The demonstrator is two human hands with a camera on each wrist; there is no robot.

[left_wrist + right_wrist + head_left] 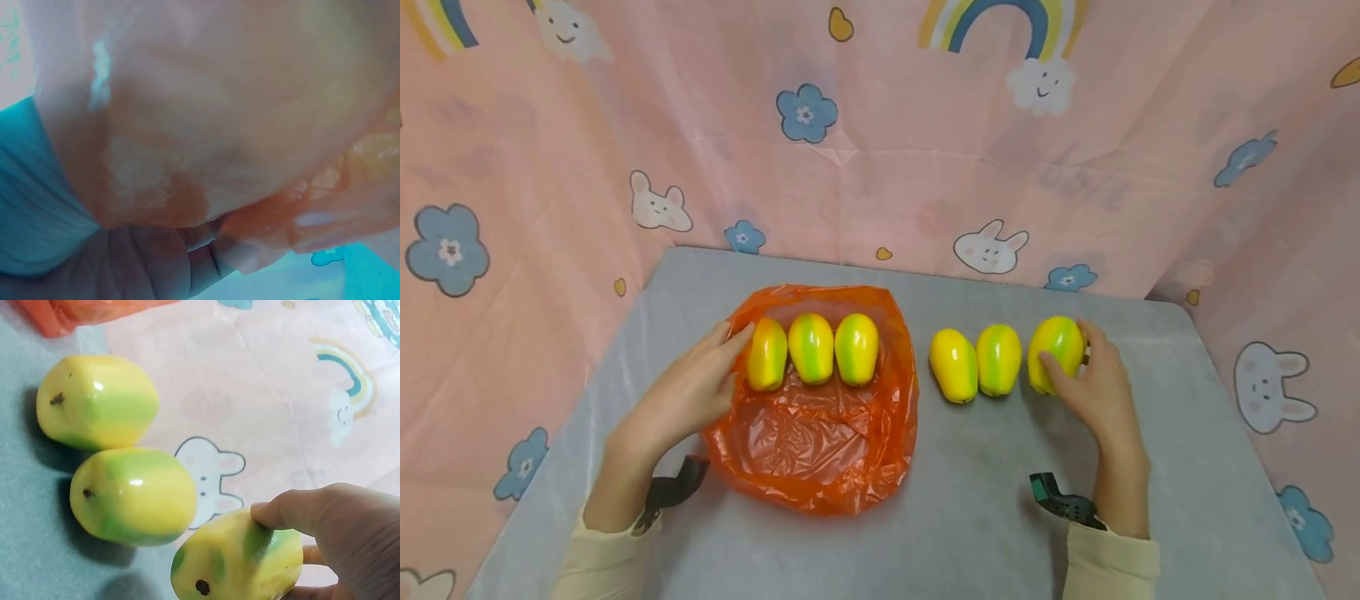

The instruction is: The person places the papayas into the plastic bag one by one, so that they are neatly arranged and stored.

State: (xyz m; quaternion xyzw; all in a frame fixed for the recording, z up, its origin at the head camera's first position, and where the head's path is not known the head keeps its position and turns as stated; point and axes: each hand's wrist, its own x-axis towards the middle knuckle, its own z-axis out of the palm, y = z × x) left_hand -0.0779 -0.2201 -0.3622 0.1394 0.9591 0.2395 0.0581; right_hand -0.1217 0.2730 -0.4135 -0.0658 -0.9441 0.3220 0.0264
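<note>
In the head view, an orange plastic bag (808, 450) lies with its mouth spread, and three yellow papayas with green streaks, such as the middle papaya (812, 350), sit side by side at its far end. My left hand (688, 387) grips the bag's left edge beside the leftmost papaya (767, 354). Orange film (187, 144) fills most of the left wrist view and partly covers those fingers. My right hand (1097, 383) holds another papaya (1057, 354) between thumb and fingers; the right wrist view shows its stem end tilted toward the camera.
Between the bag and my right hand stand two more papayas, the left one (955, 367) close beside the other (998, 360). The grey tabletop (955, 517) meets a pink printed cloth (880, 192) at the back and sides.
</note>
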